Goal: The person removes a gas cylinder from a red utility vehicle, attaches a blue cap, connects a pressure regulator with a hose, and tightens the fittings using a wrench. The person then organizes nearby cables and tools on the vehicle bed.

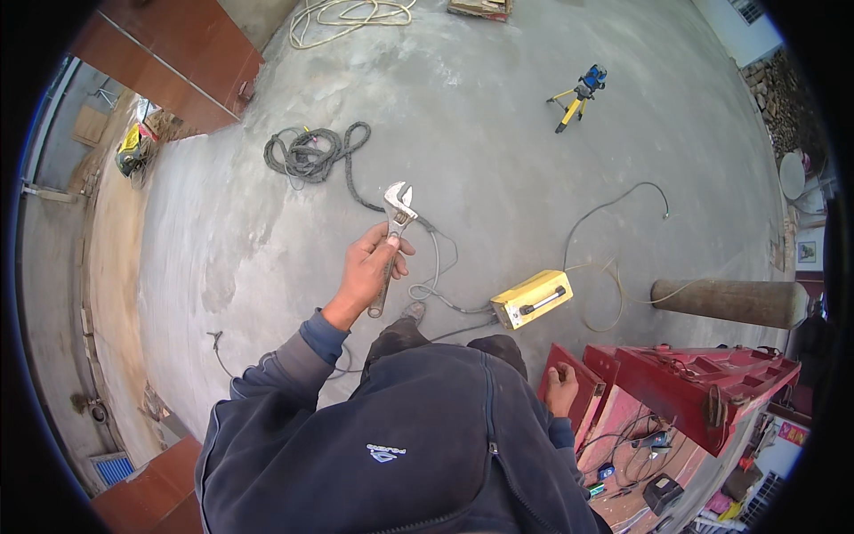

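An adjustable wrench (398, 209) stands upright in my left hand (363, 270), its silver jaw up and its handle running down past the palm. Fingers and thumb close around the upper handle; the jaw gap is bare. Low on the right, my right hand (560, 390) has its fingers curled, with nothing visible in them. It is in front of a red metal panel of the tool chest (676, 383); whether it touches the panel I cannot tell. A yellow welding machine (532, 300) with a black handle sits on the concrete ahead of that hand.
Dark cable lies coiled (307, 153) on the floor and runs toward the machine. A gas cylinder (729, 303) lies at the right. A blue instrument on a yellow tripod (583, 93) stands farther off. Pale hose (351, 13) loops at the far edge, near a reddish-brown metal gate (178, 53).
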The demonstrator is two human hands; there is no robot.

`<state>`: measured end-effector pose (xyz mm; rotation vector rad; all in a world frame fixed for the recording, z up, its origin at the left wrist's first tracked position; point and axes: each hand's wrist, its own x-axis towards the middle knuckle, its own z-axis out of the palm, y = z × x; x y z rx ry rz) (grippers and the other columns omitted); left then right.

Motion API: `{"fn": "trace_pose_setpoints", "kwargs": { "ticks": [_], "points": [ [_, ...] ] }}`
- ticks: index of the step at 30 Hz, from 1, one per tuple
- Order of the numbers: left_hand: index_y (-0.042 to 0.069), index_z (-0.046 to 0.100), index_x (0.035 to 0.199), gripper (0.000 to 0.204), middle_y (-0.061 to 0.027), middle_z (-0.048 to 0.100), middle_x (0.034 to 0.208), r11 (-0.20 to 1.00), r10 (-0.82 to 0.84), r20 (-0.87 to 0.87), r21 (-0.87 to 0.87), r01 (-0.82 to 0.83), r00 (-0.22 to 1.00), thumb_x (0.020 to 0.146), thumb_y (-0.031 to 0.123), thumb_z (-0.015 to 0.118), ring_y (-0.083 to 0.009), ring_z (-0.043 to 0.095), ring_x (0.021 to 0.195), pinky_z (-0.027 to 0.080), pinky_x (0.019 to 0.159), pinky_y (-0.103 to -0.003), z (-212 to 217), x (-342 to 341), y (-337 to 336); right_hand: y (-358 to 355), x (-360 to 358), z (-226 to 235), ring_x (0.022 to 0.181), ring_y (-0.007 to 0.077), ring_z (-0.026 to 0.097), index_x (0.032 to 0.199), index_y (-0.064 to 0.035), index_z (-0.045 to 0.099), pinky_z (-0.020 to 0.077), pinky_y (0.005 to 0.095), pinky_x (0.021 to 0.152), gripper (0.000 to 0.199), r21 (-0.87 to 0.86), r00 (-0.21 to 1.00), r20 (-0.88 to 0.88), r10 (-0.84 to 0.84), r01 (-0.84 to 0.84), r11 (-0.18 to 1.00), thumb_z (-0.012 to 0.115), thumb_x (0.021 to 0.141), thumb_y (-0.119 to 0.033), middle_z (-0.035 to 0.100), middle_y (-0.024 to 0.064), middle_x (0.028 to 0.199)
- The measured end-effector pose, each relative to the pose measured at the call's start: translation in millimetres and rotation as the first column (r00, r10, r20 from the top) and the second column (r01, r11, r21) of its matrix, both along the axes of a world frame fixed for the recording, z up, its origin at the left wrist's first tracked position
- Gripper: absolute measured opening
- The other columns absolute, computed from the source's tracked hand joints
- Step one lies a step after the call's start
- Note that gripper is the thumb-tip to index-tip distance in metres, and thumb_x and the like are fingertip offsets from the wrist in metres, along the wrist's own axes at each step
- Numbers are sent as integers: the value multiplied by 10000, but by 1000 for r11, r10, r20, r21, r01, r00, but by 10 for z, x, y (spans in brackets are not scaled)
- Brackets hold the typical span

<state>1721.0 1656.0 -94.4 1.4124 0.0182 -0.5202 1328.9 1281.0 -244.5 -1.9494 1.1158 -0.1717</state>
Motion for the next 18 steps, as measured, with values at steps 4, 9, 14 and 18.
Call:
{"fn": "trace_pose_setpoints", "kwargs": {
  "ticks": [4, 9, 14, 18],
  "points": [
    [-49, 651, 1381, 339, -118, 763, 1117, 997, -25, 75, -69, 30, 997, 1138, 157, 535, -141, 718, 889, 568, 783, -308, 42, 622, -397, 168, 2097, 1217, 970, 197, 762, 1241, 65, 711, 599, 341, 900, 281, 125, 945, 30, 327, -328, 936, 734, 1009, -93, 799, 150, 1087],
    [-59, 622, 1431, 376, -141, 762, 1184, 987, -37, 144, -148, 59, 989, 1147, 175, 544, -195, 740, 992, 589, 893, -352, 159, 1190, -1333, 297, 3933, 1713, 1105, 196, 751, 1312, 45, 677, 592, 345, 985, 325, 411, 834, 384, 396, -539, 736, 750, 1036, -110, 783, 141, 1222],
    [-27, 597, 1485, 388, -149, 754, 1327, 997, -38, 309, -46, 55, 950, 1151, 167, 555, -166, 722, 1105, 583, 960, -339, 383, 2040, -2490, -170, 5186, 1642, 1213, 312, 749, 1457, 20, 570, 584, 416, 1039, 578, 235, 615, 610, 500, -743, 627, 813, 956, -134, 757, 196, 1274],
    [-23, 630, 1458, 358, -123, 768, 1327, 990, -123, 328, -18, 137, 937, 1132, 119, 594, -124, 690, 1154, 563, 972, -296, 553, 2604, -3687, -1138, 5831, 1724, 1004, 352, 781, 1360, 28, 588, 599, 443, 868, 464, 216, 702, 566, 432, -632, 744, 765, 964, -136, 770, 233, 1069]
  ]
}}
